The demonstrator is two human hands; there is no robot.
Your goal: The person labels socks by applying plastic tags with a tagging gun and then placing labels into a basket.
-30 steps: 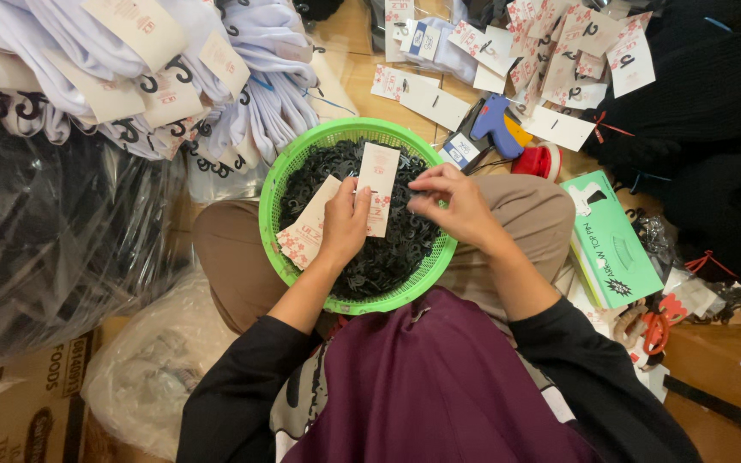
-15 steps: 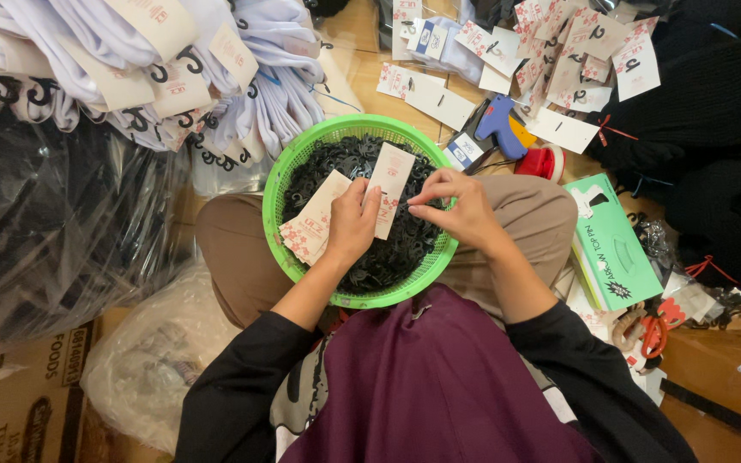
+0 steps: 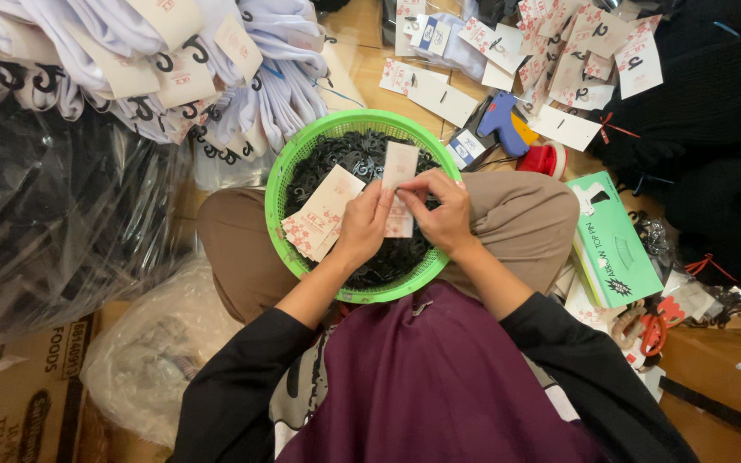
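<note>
- Over the green basket (image 3: pixel 289 163) on our lap, both hands pinch one paper tag (image 3: pixel 400 176): left hand (image 3: pixel 364 225) and right hand (image 3: pixel 444 208) pressed close.
- Black hooks (image 3: pixel 345 154) fill the basket; a tag stack (image 3: pixel 319 219) waits.
- White socks (image 3: pixel 216 86) hang tagged already, we judge.

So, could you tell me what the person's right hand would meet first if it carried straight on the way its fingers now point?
The right hand points toward the left hand, their fingertips together on the narrow paper card. It would probably press into the left hand's fingers.
</note>
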